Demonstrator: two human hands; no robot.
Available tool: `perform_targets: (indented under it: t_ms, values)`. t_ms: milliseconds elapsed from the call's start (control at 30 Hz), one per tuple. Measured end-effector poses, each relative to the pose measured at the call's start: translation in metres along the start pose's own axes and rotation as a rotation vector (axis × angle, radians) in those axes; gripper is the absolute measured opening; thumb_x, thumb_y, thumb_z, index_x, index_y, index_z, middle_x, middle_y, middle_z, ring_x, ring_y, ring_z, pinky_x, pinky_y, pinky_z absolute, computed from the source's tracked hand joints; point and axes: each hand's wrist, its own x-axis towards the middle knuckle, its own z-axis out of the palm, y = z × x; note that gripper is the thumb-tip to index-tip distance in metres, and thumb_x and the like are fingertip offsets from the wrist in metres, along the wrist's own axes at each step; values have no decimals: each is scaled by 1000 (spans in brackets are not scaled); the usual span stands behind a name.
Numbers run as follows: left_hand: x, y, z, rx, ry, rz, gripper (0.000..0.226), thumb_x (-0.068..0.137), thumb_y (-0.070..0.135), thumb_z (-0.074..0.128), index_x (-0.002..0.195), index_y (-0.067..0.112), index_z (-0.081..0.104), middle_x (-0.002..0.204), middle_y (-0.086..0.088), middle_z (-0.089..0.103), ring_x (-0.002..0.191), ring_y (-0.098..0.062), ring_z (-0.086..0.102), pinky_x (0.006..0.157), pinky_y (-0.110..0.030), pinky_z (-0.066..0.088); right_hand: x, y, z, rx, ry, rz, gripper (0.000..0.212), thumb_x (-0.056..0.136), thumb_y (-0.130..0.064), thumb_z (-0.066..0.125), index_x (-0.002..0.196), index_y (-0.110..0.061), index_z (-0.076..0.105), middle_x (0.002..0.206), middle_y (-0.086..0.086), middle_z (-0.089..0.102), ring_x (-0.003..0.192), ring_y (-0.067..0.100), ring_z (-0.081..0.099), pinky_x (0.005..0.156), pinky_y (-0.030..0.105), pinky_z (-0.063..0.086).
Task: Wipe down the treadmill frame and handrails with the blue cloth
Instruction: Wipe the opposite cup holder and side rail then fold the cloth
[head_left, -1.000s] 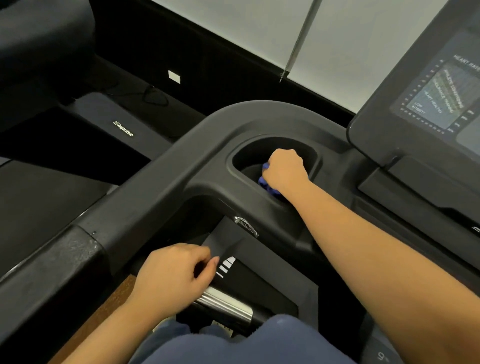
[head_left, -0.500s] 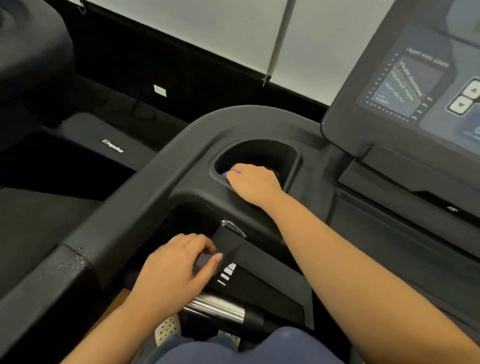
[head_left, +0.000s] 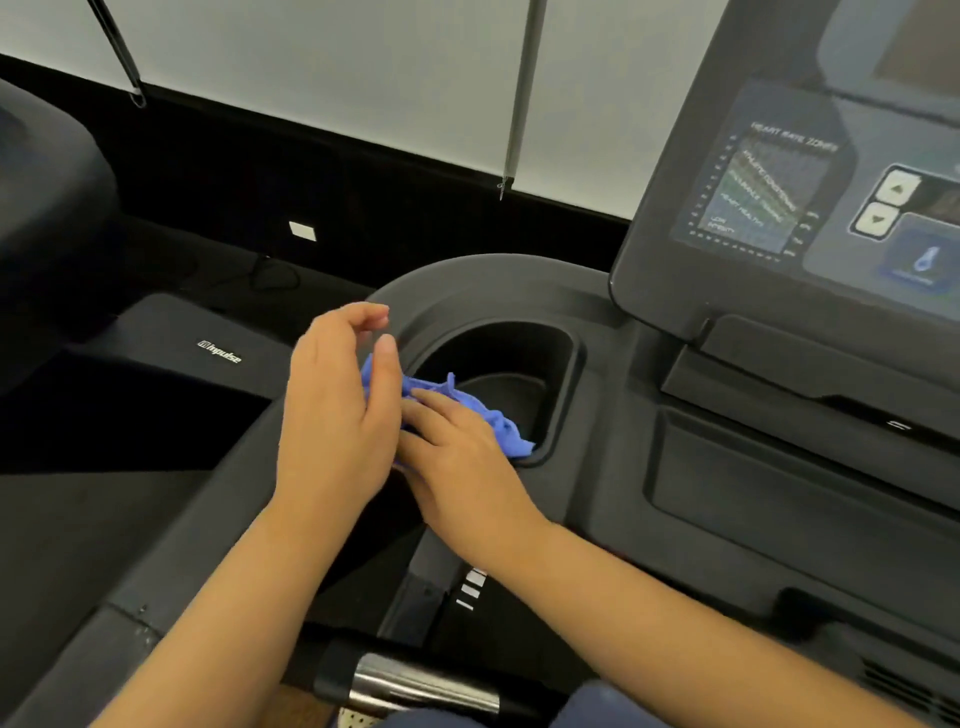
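This is a gym. The treadmill (head_left: 467, 283) has a control panel (head_left: 667, 270) with a heart-rate zone chart (head_left: 758, 192), and a second exercise machine (head_left: 171, 338) stands just beside it.

Pale wall panel (head_left: 363, 67) up top, dark band below it. Two thin grey rods hang in front: one centre (head_left: 519, 104), one far left (head_left: 122, 57). Small white tag (head_left: 302, 230) on the dark band; black cable (head_left: 270, 273) looped just beneath. Left, a neighbouring machine's cover (head_left: 218, 352) with a white logo. Right, a console display (head_left: 769, 192) showing a heart-rate chart, arrow buttons (head_left: 888, 202) beside it.
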Motion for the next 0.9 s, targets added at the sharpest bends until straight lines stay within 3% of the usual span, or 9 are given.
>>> perform_targets:
  t_ms: [167, 300, 467, 567, 667, 733, 767, 833, 900]
  values:
    - [9, -17, -8, 150, -8, -56, 38, 96, 31, 36, 122, 8, 51, 123, -3, 54, 115, -18, 47, 96, -32, 36, 48, 25, -13, 10, -280, -55, 26, 82, -4, 53, 101, -9, 71, 108, 10, 64, 101, 28, 55, 94, 43, 38]
    - [2, -44, -3, 496, -317, -215, 60, 99, 42, 27, 148, 7, 22, 156, -10, 21, 146, -26, 13, 116, -44, 10, 68, 62, -33, -74, -298, -72, 32, 76, 4, 49, 97, -7, 71, 97, 13, 65, 91, 32, 58, 89, 40, 39]
    - [-6, -50, -2, 663, -332, -125, 71, 96, 49, 28, 149, 4, 16, 157, -14, 18, 144, -27, 21, 116, -40, 19, 83, 96, -60, -255, -341, 180, 25, 73, 4, 45, 77, -7, 67, 79, 12, 58, 74, 34, 52, 64, 42, 44]
    - [-5, -50, -2, 667, -339, -115, 71, 96, 48, 28, 149, 3, 16, 157, -15, 19, 144, -27, 22, 116, -39, 20, 81, 105, -80, -322, -306, 409, 23, 76, 2, 46, 58, -12, 42, 74, 3, 45, 76, 27, 46, 59, 29, 34]
    - [-6, -51, -2, 667, -348, -112, 70, 97, 48, 26, 150, 4, 13, 157, -14, 16, 145, -26, 19, 117, -38, 19, 72, 106, -85, -431, -266, 591, 28, 82, -2, 45, 60, -12, 31, 80, 6, 47, 85, 26, 47, 80, 31, 39]
    - [-6, -51, -2, 658, -350, -114, 69, 97, 47, 26, 150, 4, 13, 157, -14, 15, 145, -26, 19, 117, -39, 19, 69, 103, -79, -517, -242, 638, 16, 85, -8, 45, 69, -11, 44, 88, 9, 49, 87, 27, 47, 92, 35, 41]
    - [-6, -50, -2, 657, -342, -111, 69, 97, 46, 26, 149, 3, 13, 157, -15, 16, 144, -27, 20, 117, -39, 21, 68, 101, -75, -545, -226, 660, 8, 87, -11, 46, 84, -7, 52, 97, 11, 51, 92, 28, 48, 91, 35, 41]
    - [-5, -49, -1, 670, -344, -109, 68, 97, 44, 26, 149, 2, 14, 156, -17, 17, 144, -28, 21, 116, -40, 22, 67, 99, -63, -553, -177, 702, 18, 89, -15, 46, 103, -6, 54, 108, 13, 51, 98, 28, 48, 81, 32, 38]
    - [-6, -49, -1, 663, -349, -112, 67, 97, 44, 23, 149, 2, 13, 157, -16, 16, 145, -28, 19, 117, -40, 19, 70, 97, -51, -521, -111, 678, 9, 88, -14, 45, 94, -11, 51, 104, 9, 52, 92, 26, 45, 71, 32, 29]
